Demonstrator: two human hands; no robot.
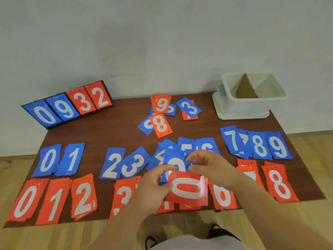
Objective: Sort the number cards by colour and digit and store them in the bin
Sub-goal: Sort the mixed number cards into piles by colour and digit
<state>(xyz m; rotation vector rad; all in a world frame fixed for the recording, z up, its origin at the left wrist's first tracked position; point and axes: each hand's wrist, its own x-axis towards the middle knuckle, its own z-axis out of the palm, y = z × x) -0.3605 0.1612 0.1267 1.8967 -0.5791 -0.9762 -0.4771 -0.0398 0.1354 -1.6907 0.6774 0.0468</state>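
brown mat (115, 130) on wooden floor (180, 230) carries number cards (111, 165), white bin (250, 103), scoreboard (66, 103)

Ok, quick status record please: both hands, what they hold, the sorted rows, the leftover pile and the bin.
left hand: grips red 0 card by its left edge
right hand: pinches blue card behind it
red row: along near edge of table
blue row: piles left to right, behind red row
leftover pile: red 9, red 8, blue 3 and others, mid-back
bin: white, back right, cardboard divider, no cards visible
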